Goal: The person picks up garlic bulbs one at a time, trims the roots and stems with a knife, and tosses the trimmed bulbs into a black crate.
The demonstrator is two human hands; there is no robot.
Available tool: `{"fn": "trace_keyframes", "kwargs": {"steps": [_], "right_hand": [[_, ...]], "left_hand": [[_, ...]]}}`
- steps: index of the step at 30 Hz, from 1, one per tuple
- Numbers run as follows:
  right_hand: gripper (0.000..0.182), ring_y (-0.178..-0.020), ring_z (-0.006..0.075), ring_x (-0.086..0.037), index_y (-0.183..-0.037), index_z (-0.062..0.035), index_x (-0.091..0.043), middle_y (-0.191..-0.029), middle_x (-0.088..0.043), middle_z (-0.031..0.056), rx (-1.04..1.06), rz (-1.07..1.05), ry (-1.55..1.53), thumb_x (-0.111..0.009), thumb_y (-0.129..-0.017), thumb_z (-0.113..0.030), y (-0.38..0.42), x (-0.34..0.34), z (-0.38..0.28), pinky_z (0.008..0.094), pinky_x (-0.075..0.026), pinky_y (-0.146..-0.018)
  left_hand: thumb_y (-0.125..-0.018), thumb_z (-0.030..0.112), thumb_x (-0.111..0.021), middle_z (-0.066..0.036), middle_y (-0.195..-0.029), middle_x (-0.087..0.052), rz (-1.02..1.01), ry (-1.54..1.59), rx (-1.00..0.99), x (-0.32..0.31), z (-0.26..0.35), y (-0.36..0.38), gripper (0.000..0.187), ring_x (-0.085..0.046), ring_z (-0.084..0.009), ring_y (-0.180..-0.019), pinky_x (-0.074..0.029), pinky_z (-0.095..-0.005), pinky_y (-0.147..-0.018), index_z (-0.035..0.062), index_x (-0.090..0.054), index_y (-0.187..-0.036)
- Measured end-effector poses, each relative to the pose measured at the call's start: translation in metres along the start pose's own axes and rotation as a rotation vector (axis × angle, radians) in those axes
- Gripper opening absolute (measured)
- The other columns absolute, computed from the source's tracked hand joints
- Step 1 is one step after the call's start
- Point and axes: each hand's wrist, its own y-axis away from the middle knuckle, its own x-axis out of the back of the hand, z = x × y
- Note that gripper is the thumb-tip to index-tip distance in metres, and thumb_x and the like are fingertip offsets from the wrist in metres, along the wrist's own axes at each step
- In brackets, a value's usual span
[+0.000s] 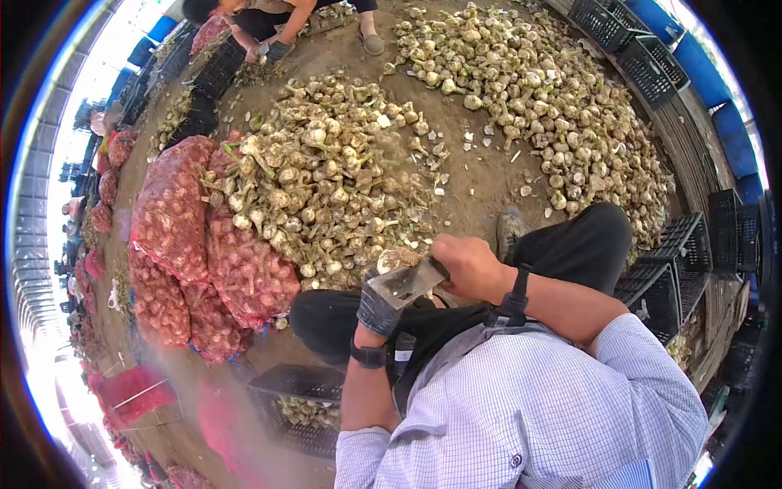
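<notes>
My left hand (378, 311), in a dark grey glove, is closed around a garlic bulb (397, 259) that shows beyond its fingers. My right hand (471, 267) is bare and wrapped round the handle end of a wide, flat metal knife (406, 282). The blade lies across the front of the gloved hand, just below the bulb, and hides part of the fingers. Both hands are over my lap, between my bent knees. Directly in front of them spreads a heap of garlic bulbs (326, 175) with stems on.
Filled red mesh sacks (236, 261) are stacked at the left. A second garlic heap (554, 106) covers the right side. Black crates (688, 244) stand to my right, and another crate (285, 379) holds garlic by my left side. Another person (273, 24) crouches at the far left.
</notes>
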Motion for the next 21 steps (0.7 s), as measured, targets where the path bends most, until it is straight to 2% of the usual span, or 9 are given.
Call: {"fn": "trace_keyframes", "kwargs": {"steps": [2,5,7,8,9,11,12,16,21], "right_hand": [[0.041,-0.083,0.0377,-0.059,-0.090,-0.0035,-0.052,-0.089,-0.056,0.0147,-0.006,-0.003,0.012,-0.078,-0.061,-0.015,-0.002,-0.006,0.008,0.0453,-0.049,-0.069],[0.039,-0.080,0.0384,-0.059,-0.090,-0.0052,-0.052,-0.088,-0.057,0.0151,-0.022,-0.016,0.054,-0.076,-0.062,-0.015,-0.007,-0.016,0.019,0.0465,-0.049,-0.066],[0.032,-0.078,0.0393,-0.060,-0.087,-0.0048,-0.055,-0.086,-0.059,0.0167,-0.058,-0.050,0.083,-0.073,-0.065,-0.018,-0.006,-0.021,0.020,0.0473,-0.049,-0.065],[0.023,-0.075,0.0392,-0.062,-0.083,-0.0050,-0.061,-0.082,-0.062,0.0171,-0.209,-0.211,0.209,-0.069,-0.070,-0.022,-0.007,-0.034,0.050,0.0468,-0.051,-0.065],[0.021,-0.073,0.0392,-0.063,-0.079,-0.0053,-0.067,-0.077,-0.065,0.0175,-0.361,-0.371,0.333,-0.065,-0.076,-0.025,-0.006,-0.042,0.090,0.0463,-0.052,-0.064],[0.027,-0.069,0.0412,-0.063,-0.077,-0.0034,-0.070,-0.074,-0.065,0.0205,-0.498,-0.338,0.295,-0.062,-0.079,-0.029,0.022,-0.030,0.135,0.0472,-0.052,-0.063],[0.029,-0.069,0.0416,-0.062,-0.077,-0.0020,-0.069,-0.075,-0.065,0.0217,-0.452,-0.276,0.280,-0.061,-0.080,-0.029,-0.001,-0.020,0.130,0.0474,-0.051,-0.064],[0.036,-0.071,0.0422,-0.061,-0.083,0.0039,-0.065,-0.076,-0.061,0.0274,-0.426,-0.063,0.085,-0.062,-0.082,-0.032,-0.011,-0.023,0.092,0.0475,-0.049,-0.065],[0.034,-0.068,0.0382,-0.060,-0.089,0.0040,-0.064,-0.075,-0.063,0.0245,-0.407,-0.038,-0.304,-0.066,-0.083,-0.030,-0.012,0.003,0.037,0.0423,-0.048,-0.065]], "left_hand": [[-0.078,0.010,-0.070,-0.011,-0.095,-0.069,-0.046,-0.077,0.020,0.004,0.011,-0.003,0.023,-0.066,-0.0202,-0.086,-0.052,-0.0318,-0.073,0.0004,-0.067,-0.099],[-0.086,0.023,-0.066,-0.013,-0.101,-0.067,0.012,-0.249,-0.190,-0.002,-0.016,-0.003,0.031,-0.065,-0.0250,-0.088,-0.051,-0.0353,-0.074,0.0012,-0.063,-0.108],[-0.088,0.027,-0.064,-0.013,-0.099,-0.067,0.013,0.021,-0.028,-0.002,-0.016,0.005,0.032,-0.065,-0.0267,-0.085,-0.052,-0.0359,-0.075,0.0008,-0.062,-0.107],[-0.089,0.029,-0.063,-0.013,-0.098,-0.067,0.013,0.152,0.053,-0.001,-0.013,0.009,0.034,-0.066,-0.0275,-0.084,-0.053,-0.0362,-0.075,0.0006,-0.061,-0.107],[-0.091,0.038,-0.060,-0.012,-0.097,-0.065,-0.075,0.805,-0.039,-0.006,-0.027,0.012,0.039,-0.065,-0.0274,-0.085,-0.054,-0.0386,-0.078,0.0020,-0.059,-0.108],[-0.083,0.041,-0.069,-0.012,-0.099,-0.065,-0.133,0.198,-0.224,0.008,-0.001,0.017,0.049,-0.064,-0.0278,-0.090,-0.055,-0.0435,-0.081,0.0046,-0.057,-0.113],[-0.080,0.041,-0.072,-0.013,-0.100,-0.066,-0.014,0.262,-0.196,0.006,0.001,0.009,0.052,-0.064,-0.0295,-0.091,-0.054,-0.0450,-0.081,0.0060,-0.056,-0.116],[-0.067,0.024,-0.075,-0.009,-0.095,-0.068,0.119,-0.345,-0.351,0.016,-0.008,-0.009,0.031,-0.064,-0.0297,-0.089,-0.051,-0.0379,-0.081,0.0085,-0.068,-0.092],[-0.079,0.028,-0.077,-0.008,-0.108,-0.064,0.079,0.232,-0.138,0.006,-0.030,-0.005,0.057,-0.063,-0.0186,-0.096,-0.052,-0.0323,-0.082,0.0019,-0.049,-0.122]]}}
